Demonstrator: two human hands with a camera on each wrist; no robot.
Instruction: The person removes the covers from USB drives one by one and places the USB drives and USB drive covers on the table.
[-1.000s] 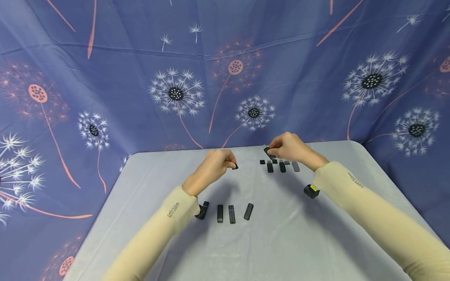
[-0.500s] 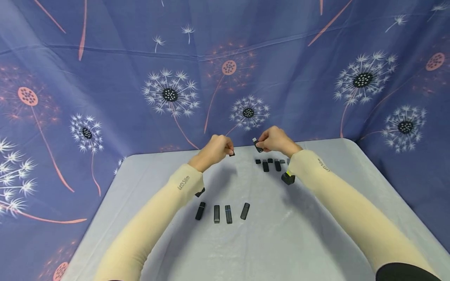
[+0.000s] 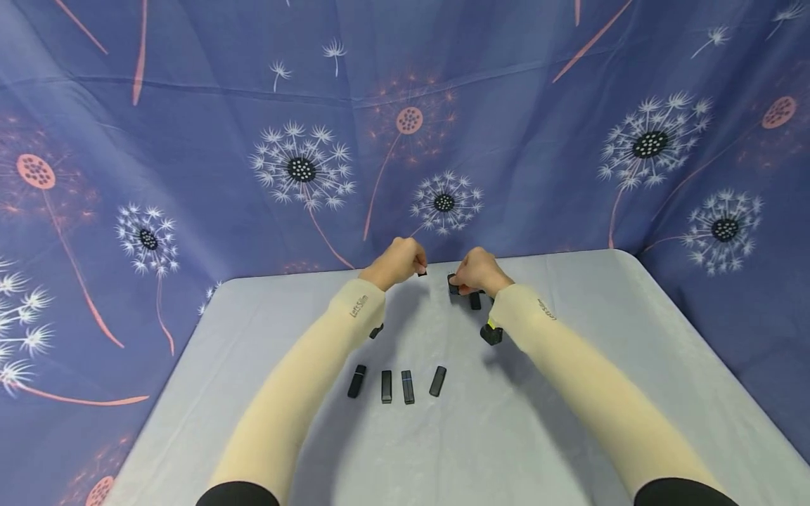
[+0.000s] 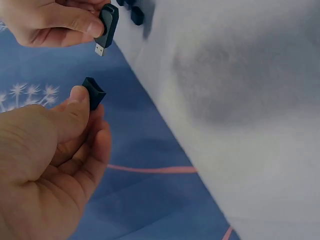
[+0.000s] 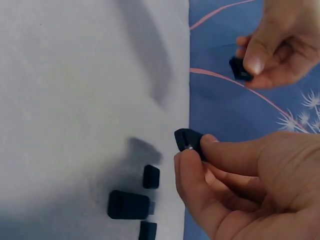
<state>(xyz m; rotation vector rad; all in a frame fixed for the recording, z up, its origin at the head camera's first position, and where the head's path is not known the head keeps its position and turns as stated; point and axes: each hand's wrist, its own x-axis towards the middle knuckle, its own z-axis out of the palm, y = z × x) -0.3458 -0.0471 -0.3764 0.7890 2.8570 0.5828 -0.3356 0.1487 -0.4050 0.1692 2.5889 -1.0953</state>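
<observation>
A small black cap (image 4: 94, 93) is pinched between the thumb and fingers of my left hand (image 4: 50, 150), its hollow end facing out. My right hand (image 5: 240, 185) holds a black USB flash drive (image 4: 108, 25) whose metal plug is bare in the left wrist view. Over the far side of the table, the head view has my left hand (image 3: 399, 263) and right hand (image 3: 479, 270) facing each other, with cap and drive apart. Below my right hand lie an uncapped flash drive (image 5: 128, 205) and loose caps, one cap (image 5: 151, 177) beside the drive's plug.
Several capped flash drives, one of them a dark stick (image 3: 387, 386), lie in a row on the pale tablecloth (image 3: 506, 436), nearer to me. A blue dandelion-print curtain (image 3: 354, 176) hangs behind the table's far edge.
My right hand has moved left with the flash drive, away from above the loose drives, and lowered slightly in the last half second. My left hand has moved up, still pinching the cap; the gap has narrowed.
</observation>
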